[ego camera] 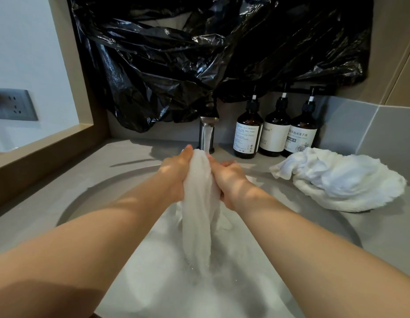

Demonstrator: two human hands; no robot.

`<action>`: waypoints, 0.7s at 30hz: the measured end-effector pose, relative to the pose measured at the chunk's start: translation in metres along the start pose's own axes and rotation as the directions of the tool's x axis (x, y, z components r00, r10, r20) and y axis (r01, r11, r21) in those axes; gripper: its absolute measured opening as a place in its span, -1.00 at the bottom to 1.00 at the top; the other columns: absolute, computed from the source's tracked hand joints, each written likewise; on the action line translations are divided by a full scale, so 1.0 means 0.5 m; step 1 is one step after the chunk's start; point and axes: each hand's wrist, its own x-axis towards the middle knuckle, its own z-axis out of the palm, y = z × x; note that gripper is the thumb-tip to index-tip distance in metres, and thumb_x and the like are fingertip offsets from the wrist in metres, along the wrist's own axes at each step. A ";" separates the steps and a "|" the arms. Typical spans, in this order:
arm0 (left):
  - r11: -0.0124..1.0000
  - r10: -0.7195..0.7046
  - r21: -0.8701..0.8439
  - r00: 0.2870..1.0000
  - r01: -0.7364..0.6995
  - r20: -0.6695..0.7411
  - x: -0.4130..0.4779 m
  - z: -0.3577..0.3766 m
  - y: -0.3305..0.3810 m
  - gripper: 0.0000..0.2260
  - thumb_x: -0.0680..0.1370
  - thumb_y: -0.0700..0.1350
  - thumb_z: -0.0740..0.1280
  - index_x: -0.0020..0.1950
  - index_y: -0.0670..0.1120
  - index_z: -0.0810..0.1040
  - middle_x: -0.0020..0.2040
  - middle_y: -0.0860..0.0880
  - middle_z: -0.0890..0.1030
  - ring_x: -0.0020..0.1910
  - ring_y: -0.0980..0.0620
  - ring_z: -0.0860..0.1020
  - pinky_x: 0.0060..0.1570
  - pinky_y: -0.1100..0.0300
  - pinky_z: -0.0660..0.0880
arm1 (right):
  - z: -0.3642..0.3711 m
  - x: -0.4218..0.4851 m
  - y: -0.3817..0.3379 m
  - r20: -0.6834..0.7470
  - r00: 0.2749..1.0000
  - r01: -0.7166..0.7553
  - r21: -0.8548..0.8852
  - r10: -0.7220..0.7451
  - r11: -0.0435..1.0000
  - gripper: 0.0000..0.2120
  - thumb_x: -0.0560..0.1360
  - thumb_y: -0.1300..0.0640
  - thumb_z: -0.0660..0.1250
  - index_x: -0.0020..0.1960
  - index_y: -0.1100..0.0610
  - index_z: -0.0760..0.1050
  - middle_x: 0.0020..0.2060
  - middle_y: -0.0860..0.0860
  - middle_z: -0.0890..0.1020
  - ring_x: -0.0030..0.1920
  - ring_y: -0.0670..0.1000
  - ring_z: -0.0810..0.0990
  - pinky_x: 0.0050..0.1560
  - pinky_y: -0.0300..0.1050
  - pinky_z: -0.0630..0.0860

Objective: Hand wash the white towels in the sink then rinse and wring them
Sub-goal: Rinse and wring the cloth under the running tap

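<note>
Towel in hand: the wet white towel (pixel 199 203) is bunched into a rope directly in front of the faucet (pixel 207 134). Its top is almost under the spout, and its tail drops away from the faucet into the sudsy water of the sink (pixel 84 203).
Long axis: I read it as near-vertical, from the faucet end down to the water. Any twist has to turn around that line.
Left hand (pixel 176 171): grips the upper stretch from the faucet's left side, fingers curled round the cloth, thumb tip closest to the spout.
Right hand (pixel 229 177): grips the same stretch from the faucet's right side, fingers wrapped round the cloth; the fingertips are hidden behind it.
Nearer hand: both touch the towel at almost one level, the left slightly closer to the faucet.
Step, as I judge it: scrubbing or the start of a wring; I cannot tell which.
Next move calls for: opposite turns about that axis, probably with one hand sliding down, away from the faucet.
Waiting towel: the second towel (pixel 341 180) is heaped on the counter right of the faucet, just in front of the pump bottles (pixel 247 134).
Faucet flow: I cannot tell.
</note>
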 end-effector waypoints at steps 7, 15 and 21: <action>0.988 -0.035 -0.136 0.965 0.072 0.261 -0.016 -0.010 0.012 -0.66 0.65 0.08 0.08 0.23 -0.12 0.46 -0.02 -0.16 0.59 -0.10 -0.07 0.57 -0.13 0.10 0.50 | -0.013 -0.003 0.011 0.141 0.989 0.039 -0.006 -0.038 0.999 -0.48 0.49 -0.16 0.34 0.35 0.05 0.36 0.09 0.06 0.61 0.07 0.10 0.61 0.15 0.06 0.54; 0.951 -0.100 0.301 0.993 0.075 0.069 -0.016 -0.038 0.010 -0.65 0.62 0.13 0.13 -0.06 -0.13 0.50 -0.16 -0.10 0.62 -0.18 -0.02 0.60 -0.13 0.08 0.53 | -0.016 -0.002 -0.031 -0.084 0.963 0.227 -0.268 -0.257 0.936 -0.59 0.61 -0.11 0.11 0.24 0.16 0.48 0.17 0.12 0.54 0.19 0.15 0.49 0.22 -0.11 0.36; 0.978 -0.178 0.141 0.962 0.150 0.205 -0.033 -0.013 -0.005 -0.62 0.62 0.13 0.15 0.10 -0.16 0.53 -0.21 -0.11 0.66 -0.28 -0.05 0.63 -0.21 0.06 0.51 | -0.005 -0.022 -0.024 0.179 0.977 0.123 -0.049 -0.112 0.991 -0.78 0.54 0.32 0.12 0.08 0.17 0.50 -0.18 0.09 0.68 -0.22 0.00 0.64 -0.19 -0.21 0.55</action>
